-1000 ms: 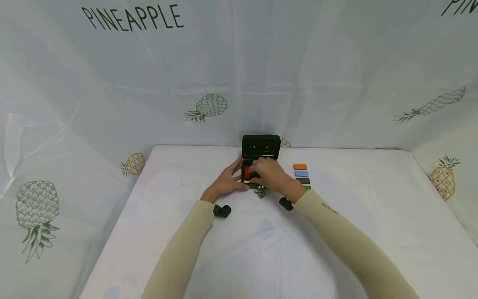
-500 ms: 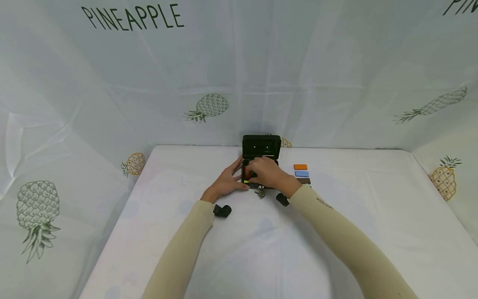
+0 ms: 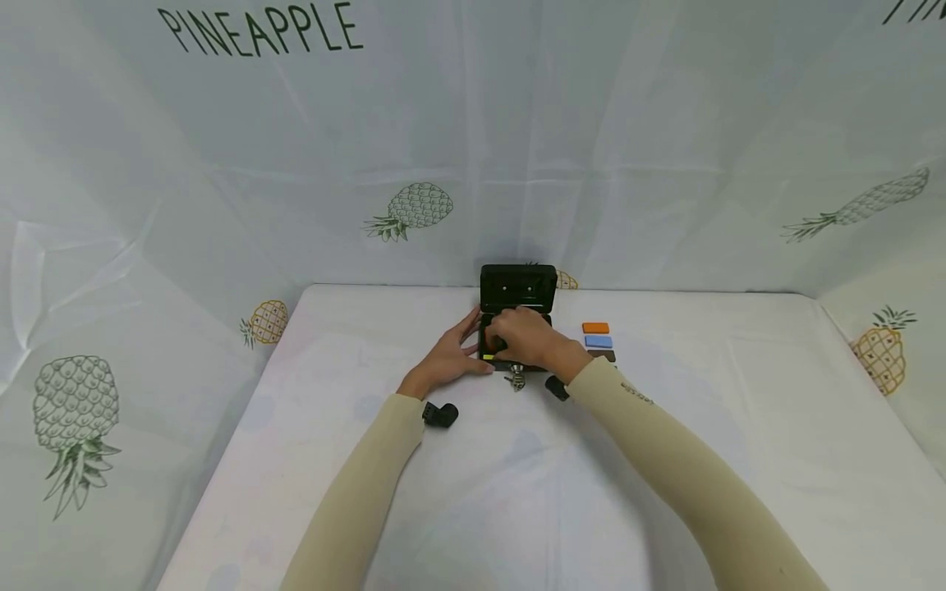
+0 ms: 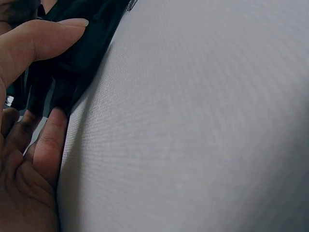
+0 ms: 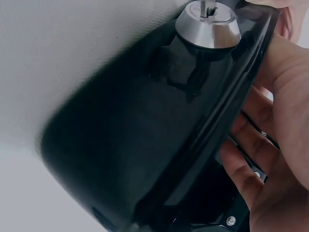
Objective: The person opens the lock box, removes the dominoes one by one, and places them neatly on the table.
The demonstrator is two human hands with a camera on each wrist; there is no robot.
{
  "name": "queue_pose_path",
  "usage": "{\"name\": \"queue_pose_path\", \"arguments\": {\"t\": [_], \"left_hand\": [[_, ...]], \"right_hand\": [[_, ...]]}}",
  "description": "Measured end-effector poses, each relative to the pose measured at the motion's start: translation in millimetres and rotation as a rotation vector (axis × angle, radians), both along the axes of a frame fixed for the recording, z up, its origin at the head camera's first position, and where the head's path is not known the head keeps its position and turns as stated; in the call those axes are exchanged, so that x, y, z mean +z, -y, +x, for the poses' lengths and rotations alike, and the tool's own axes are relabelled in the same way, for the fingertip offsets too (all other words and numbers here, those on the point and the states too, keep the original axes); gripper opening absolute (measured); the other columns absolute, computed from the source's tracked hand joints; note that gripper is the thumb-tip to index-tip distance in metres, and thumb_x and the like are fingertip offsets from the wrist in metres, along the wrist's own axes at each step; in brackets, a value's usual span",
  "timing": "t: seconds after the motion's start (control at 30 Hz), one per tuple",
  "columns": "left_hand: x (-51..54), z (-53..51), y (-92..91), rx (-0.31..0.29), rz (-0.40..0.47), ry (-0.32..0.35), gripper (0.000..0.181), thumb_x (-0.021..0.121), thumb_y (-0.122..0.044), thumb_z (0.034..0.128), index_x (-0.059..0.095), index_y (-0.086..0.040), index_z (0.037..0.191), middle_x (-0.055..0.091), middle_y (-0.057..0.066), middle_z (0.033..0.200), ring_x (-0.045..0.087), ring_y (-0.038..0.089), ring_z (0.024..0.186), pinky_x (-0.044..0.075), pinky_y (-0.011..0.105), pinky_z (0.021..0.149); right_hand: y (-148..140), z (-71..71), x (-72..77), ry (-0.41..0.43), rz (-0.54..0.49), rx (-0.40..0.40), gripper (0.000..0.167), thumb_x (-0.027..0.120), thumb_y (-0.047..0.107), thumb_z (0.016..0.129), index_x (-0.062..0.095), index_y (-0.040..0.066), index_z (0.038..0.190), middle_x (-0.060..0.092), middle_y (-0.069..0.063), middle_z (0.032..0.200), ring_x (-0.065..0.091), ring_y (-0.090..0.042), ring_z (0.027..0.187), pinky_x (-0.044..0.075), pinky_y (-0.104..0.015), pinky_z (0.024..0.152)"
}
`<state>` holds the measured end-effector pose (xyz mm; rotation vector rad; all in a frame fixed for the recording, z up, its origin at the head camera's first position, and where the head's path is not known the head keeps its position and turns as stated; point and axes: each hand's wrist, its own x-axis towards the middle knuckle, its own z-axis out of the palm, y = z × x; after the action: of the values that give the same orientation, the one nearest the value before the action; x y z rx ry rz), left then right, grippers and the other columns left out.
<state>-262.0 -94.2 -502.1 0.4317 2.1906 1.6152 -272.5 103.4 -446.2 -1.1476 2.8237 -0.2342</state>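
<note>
A small black lockbox (image 3: 518,287) stands with its lid raised near the table's back edge. My left hand (image 3: 447,357) holds its left front corner; in the left wrist view the thumb (image 4: 58,38) lies on the front wall while the fingers touch the side. Over the open box, my right hand (image 3: 526,335) reaches in with bent fingers. Its fingertips, and whatever they may touch, are hidden. A yellow piece (image 3: 489,357) shows inside at the front left. In the right wrist view a silver lock (image 5: 207,29) with a key sits on the box's front.
Right of the box, an orange (image 3: 595,327), a blue (image 3: 598,341) and a brown flat block (image 3: 603,355) lie in a column, partly behind my right wrist. Keys (image 3: 516,379) hang at the box's front. A patterned pineapple curtain (image 3: 628,164) rises behind the table.
My right hand has shifted slightly left over the box, and the red piece that showed inside is now mostly covered. My left hand has stayed put.
</note>
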Motion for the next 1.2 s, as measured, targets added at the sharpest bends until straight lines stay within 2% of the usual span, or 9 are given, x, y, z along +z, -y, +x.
{"name": "queue_pose_path", "arguments": {"t": [0.43,0.77,0.97,1.2], "left_hand": [[-0.1,0.1,-0.2,0.005,0.012,0.008,0.117,0.086,0.002,0.0854,0.011,-0.023,0.172,0.019,0.004,0.176,0.021,0.022,0.162,0.042,0.039,0.123],[-0.2,-0.4,-0.6,0.008,0.001,0.002,0.118,0.087,0.001,0.0842,0.012,-0.023,0.172,0.023,0.004,0.175,0.023,0.022,0.162,0.041,0.042,0.124],[-0.9,-0.4,-0.3,0.008,0.004,-0.010,0.118,0.087,0.002,0.0837,0.012,-0.023,0.172,0.023,0.004,0.175,0.023,0.021,0.162,0.042,0.041,0.123],[0.1,0.9,-0.2,0.006,-0.001,-0.012,0.118,0.087,0.001,0.0845,0.012,-0.023,0.172,0.024,0.003,0.175,0.022,0.021,0.162,0.041,0.040,0.124]], "right_hand": [[-2.9,0.9,1.5,0.010,0.011,0.002,0.014,0.087,0.015,0.090,0.083,0.014,0.103,0.078,-0.002,0.106,0.070,-0.024,0.110,0.055,-0.053,0.110],[-11.4,-0.7,-1.5,0.010,-0.005,-0.073,0.018,0.085,0.018,0.092,0.083,0.011,0.108,0.079,-0.003,0.106,0.070,-0.025,0.107,0.058,-0.048,0.105],[-10.2,0.8,-1.5,-0.013,-0.028,-0.021,0.021,0.087,0.017,0.090,0.084,0.009,0.108,0.078,-0.005,0.105,0.070,-0.026,0.104,0.061,-0.045,0.099],[-5.0,1.0,-1.8,0.019,-0.013,0.000,0.021,0.087,0.014,0.089,0.084,0.012,0.110,0.078,-0.003,0.108,0.069,-0.025,0.111,0.057,-0.049,0.107]]}}
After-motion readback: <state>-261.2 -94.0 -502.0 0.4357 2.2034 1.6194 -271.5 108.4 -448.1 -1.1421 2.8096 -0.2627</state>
